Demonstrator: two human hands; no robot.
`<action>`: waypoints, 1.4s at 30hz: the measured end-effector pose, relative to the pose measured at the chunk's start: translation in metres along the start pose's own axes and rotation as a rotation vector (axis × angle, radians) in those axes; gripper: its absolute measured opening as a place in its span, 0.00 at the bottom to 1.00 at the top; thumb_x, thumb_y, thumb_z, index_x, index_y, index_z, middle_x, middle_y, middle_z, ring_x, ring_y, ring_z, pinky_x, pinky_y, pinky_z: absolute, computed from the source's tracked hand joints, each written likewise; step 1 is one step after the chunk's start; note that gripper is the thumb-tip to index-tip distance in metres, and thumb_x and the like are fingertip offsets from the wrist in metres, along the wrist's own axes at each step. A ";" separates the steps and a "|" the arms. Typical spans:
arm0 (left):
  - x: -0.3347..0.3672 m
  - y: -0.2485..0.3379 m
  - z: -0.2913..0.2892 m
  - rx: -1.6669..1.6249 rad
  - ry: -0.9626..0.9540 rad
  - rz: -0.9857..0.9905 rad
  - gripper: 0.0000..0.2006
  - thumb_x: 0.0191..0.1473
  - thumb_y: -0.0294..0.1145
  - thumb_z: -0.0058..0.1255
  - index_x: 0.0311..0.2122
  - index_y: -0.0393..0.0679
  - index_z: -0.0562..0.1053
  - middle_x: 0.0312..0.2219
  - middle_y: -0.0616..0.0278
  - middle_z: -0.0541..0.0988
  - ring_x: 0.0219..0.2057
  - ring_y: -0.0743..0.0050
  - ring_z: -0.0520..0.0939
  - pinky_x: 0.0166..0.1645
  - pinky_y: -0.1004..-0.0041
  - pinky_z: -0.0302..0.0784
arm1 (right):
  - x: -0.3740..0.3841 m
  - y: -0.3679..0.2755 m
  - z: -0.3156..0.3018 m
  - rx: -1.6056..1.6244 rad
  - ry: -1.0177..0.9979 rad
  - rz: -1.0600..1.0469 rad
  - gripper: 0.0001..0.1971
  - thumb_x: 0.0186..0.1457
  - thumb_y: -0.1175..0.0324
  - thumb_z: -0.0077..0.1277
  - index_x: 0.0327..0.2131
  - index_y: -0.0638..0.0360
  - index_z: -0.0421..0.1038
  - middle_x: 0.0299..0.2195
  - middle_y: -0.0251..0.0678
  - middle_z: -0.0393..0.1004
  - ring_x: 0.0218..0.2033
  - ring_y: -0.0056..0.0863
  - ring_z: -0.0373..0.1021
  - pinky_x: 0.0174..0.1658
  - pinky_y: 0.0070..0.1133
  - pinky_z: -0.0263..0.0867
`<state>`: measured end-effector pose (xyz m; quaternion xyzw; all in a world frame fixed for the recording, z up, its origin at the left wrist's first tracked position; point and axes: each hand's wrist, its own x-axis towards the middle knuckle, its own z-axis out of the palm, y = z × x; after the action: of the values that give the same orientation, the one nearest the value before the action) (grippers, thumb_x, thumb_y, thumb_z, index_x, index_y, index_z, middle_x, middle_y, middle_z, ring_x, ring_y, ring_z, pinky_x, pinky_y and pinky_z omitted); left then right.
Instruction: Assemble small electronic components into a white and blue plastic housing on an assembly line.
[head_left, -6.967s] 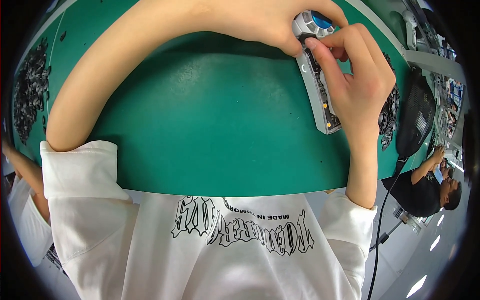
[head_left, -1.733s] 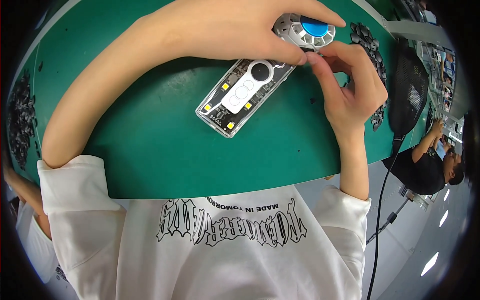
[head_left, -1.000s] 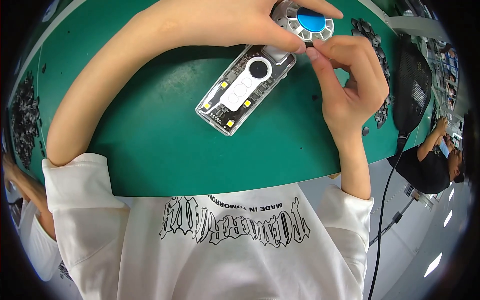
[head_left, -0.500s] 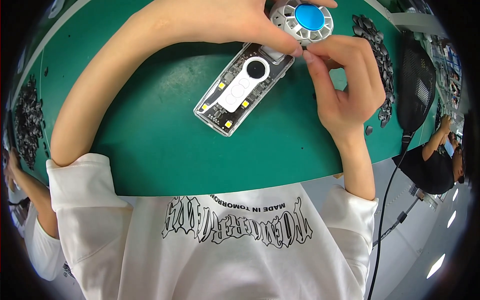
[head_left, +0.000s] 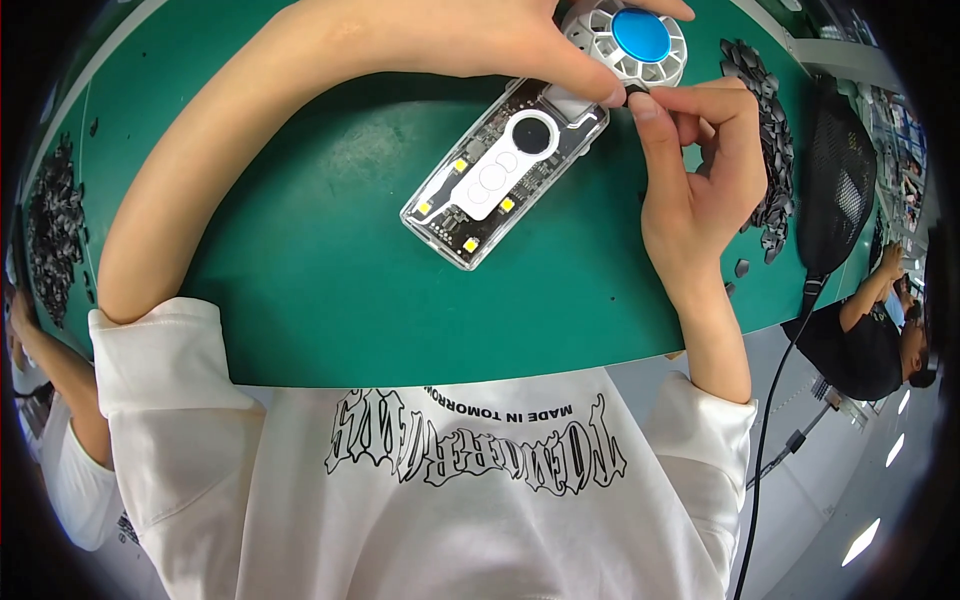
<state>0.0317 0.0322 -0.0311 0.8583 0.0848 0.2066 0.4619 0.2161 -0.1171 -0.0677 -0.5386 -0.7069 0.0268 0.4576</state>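
A handheld fan [head_left: 488, 192] lies at a slant on the green table [head_left: 320, 270]. Its clear handle shows a circuit board with small yellow squares, and its white round head has a shiny blue disc [head_left: 641, 35] in the middle. My left hand [head_left: 520, 45] comes over the top of it and grips the fan around its neck, thumb at the lower edge of the head; the other fingers are mostly hidden or cut off by the frame. Between thumb and forefinger, my right hand [head_left: 705, 165] pinches a small black piece [head_left: 634, 91] against the joint of head and handle, beside the left thumb.
Piles of small black pieces lie at the right [head_left: 772, 150] and far left [head_left: 60, 235]. Near the right pile is a loose piece [head_left: 741, 267]. A black mesh pouch [head_left: 838, 185] and a cable [head_left: 762, 480] stand farther right. Other people sit at both sides.
The fan and both hands have shifted slightly to the right in the picture. The small black piece at my right fingertips shows more plainly now.
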 end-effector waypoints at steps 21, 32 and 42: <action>-0.002 -0.004 -0.002 -0.050 0.063 -0.006 0.33 0.45 0.35 0.65 0.56 0.29 0.72 0.40 0.41 0.83 0.38 0.55 0.87 0.45 0.69 0.81 | 0.014 -0.004 -0.006 -0.134 0.023 -0.218 0.11 0.42 0.84 0.65 0.31 0.64 0.77 0.27 0.36 0.78 0.24 0.24 0.74 0.24 0.17 0.70; -0.001 0.003 -0.009 -0.129 -0.042 -0.117 0.35 0.45 0.35 0.65 0.58 0.28 0.70 0.39 0.41 0.82 0.38 0.52 0.85 0.43 0.68 0.80 | 0.016 0.001 -0.024 -0.014 -0.005 -0.522 0.16 0.31 0.86 0.61 0.30 0.68 0.74 0.34 0.48 0.77 0.26 0.35 0.74 0.27 0.22 0.72; -0.012 0.015 0.022 0.321 0.210 0.386 0.32 0.45 0.35 0.65 0.55 0.28 0.72 0.39 0.41 0.82 0.37 0.51 0.85 0.42 0.69 0.80 | 0.004 -0.005 -0.023 0.393 0.103 -0.014 0.15 0.38 0.86 0.60 0.34 0.70 0.74 0.32 0.45 0.76 0.28 0.32 0.73 0.27 0.21 0.70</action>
<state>0.0302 0.0033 -0.0325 0.8947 -0.0012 0.3627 0.2607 0.2286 -0.1268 -0.0493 -0.4348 -0.6675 0.1333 0.5896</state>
